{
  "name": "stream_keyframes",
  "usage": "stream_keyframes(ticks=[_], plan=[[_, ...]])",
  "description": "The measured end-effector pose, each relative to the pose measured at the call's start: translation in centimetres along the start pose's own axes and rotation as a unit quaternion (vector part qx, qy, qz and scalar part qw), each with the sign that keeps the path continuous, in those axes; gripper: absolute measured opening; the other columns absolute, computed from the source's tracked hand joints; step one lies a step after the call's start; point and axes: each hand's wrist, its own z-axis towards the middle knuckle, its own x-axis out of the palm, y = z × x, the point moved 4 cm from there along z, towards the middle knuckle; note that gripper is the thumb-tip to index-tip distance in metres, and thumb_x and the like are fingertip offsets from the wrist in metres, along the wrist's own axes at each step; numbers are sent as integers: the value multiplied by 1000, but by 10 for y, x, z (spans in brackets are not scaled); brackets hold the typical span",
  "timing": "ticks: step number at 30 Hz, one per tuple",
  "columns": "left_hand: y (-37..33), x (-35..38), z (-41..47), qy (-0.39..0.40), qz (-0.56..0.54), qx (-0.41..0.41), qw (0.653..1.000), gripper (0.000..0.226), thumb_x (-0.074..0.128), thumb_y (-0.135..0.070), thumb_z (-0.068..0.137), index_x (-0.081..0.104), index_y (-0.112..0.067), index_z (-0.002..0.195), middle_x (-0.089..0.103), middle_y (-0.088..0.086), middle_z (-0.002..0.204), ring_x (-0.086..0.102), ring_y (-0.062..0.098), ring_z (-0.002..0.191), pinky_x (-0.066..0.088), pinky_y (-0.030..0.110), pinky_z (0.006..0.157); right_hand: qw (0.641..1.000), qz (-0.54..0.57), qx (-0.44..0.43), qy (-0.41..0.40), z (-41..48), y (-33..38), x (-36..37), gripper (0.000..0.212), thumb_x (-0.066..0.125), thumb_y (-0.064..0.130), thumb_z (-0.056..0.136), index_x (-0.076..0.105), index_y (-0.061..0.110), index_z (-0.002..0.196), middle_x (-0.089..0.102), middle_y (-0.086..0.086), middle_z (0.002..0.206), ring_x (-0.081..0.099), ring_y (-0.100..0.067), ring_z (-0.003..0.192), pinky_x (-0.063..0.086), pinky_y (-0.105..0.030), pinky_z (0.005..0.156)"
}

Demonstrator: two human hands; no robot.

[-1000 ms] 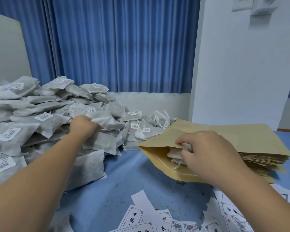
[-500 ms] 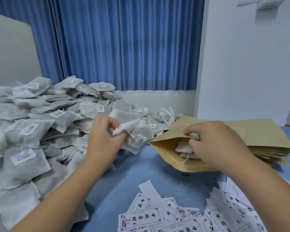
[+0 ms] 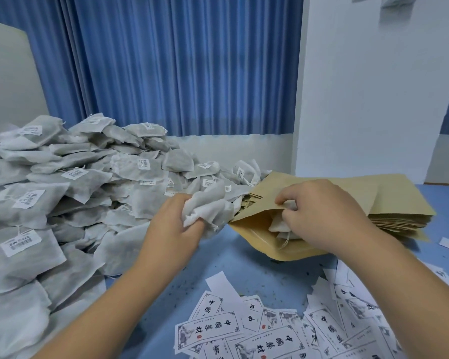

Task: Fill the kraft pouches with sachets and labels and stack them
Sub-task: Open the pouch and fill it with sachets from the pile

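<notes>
The kraft pouch (image 3: 254,229) being filled lies mouth-left on the right half of the desk (image 3: 244,270), on the front of a stack of pouches (image 3: 399,203) that look flat, so I'd guess empties. The right hand (image 3: 324,211) has its fingers (image 3: 290,193) pinched on the upper lip, lifting it so the mouth gapes. You can see a few white sachets inside (image 3: 279,225) already, with a string hanging out over the lower lip. Can't count them properly, the hand covers most of it.

The left hand (image 3: 171,229) is right at the mouth with its fingers clamped round one more scrunched-up sachet (image 3: 208,208), which is touching the pouch edge but isn't in yet.

So progress-wise I'd say this pouch is mid-fill: some sachets in, one about to go in, and no label in it that I can see. The labels (image 3: 270,330) are all loose in a heap along the near edge of the desk, printed side up mostly, none in either hand. After the label this one has to go onto a finished stack, and honestly I can't see any finished stack anywhere here.

Overall it looks like lots is left. The pile of sachets (image 3: 75,190) covers the whole left side of the desk right up to the back edge, and the pouch stack is thick. Blue curtain (image 3: 179,60) behind it all, nothing else going on.
</notes>
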Motion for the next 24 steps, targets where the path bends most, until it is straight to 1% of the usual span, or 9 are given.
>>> stream_keyframes(ticks=[3, 6, 9, 12, 15, 17, 19, 21, 24], plan=[[6, -1, -2, -14, -43, -48, 998, 20, 58, -18, 87, 51, -35, 93, 61, -10, 80, 64, 17, 67, 55, 41, 57, 1000, 13, 0, 9, 0, -3, 2, 32, 53, 21, 79, 67, 41, 100, 46, 24, 59, 42, 2, 61, 29, -19, 49], [2, -12, -3, -63, -99, -46, 992, 33, 53, -14, 90, 46, -46, 90, 62, -8, 81, 64, 19, 49, 49, 31, 38, 1000, 28, 10, 6, 3, -8, 2, 29, 54, 21, 78, 66, 41, 96, 49, 29, 47, 42, 8, 60, 28, -18, 49], [-12, -17, -6, -65, -155, -23, 985, 56, 44, -2, 93, 43, -57, 89, 63, -10, 79, 63, 19, 44, 49, 28, 36, 999, 36, 11, 8, 3, -11, 2, 27, 54, 22, 77, 66, 41, 93, 44, 44, 48, 42, 8, 60, 28, -19, 49], [-24, -11, -11, -27, -199, -31, 979, 63, 36, 5, 93, 43, -57, 86, 63, 2, 60, 60, 26, 40, 47, 31, 35, 999, 46, 12, 5, 3, -13, 1, 28, 56, 24, 76, 66, 42, 95, 54, 23, 54, 46, 3, 64, 30, -21, 50], [-32, -2, -11, 12, -274, -80, 958, 43, 40, -7, 101, 49, -48, 88, 62, 3, 53, 55, 25, 36, 46, 30, 35, 999, 39, 7, 0, 4, -13, 1, 30, 55, 25, 77, 67, 42, 100, 51, 18, 75, 50, -10, 76, 34, -22, 54], [-32, 3, -11, 31, -357, -121, 926, 17, 46, -19, 102, 52, -34, 101, 69, 3, 66, 62, 27, 44, 51, 32, 41, 999, 39, 6, -6, 4, -13, 0, 31, 55, 24, 78, 67, 42, 100, 49, 17, 79, 49, -13, 79, 34, -21, 55], [-35, 4, -12, 45, -402, -126, 906, 12, 50, -21, 101, 55, -27, 109, 73, 7, 88, 70, 33, 63, 57, 35, 52, 999, 41, 7, -7, 4, -13, -1, 31, 55, 24, 78, 68, 41, 100, 47, 18, 74, 50, -14, 79, 34, -20, 54], [-39, 4, -16, 38, -408, -90, 908, 22, 50, -12, 100, 58, -31, 108, 72, 4, 99, 73, 32, 78, 59, 36, 61, 999, 41, 7, -5, 4, -13, -3, 30, 56, 24, 77, 68, 40, 100, 45, 19, 72, 50, -14, 80, 36, -23, 55], [-40, 11, -25, 14, -362, -18, 932, 53, 51, 10, 88, 62, -42, 89, 69, -9, 95, 71, 17, 87, 59, 34, 67, 999, 42, 5, -10, 4, -13, -4, 27, 57, 25, 79, 68, 39, 99, 46, 18, 71, 51, -14, 75, 35, -23, 54]])
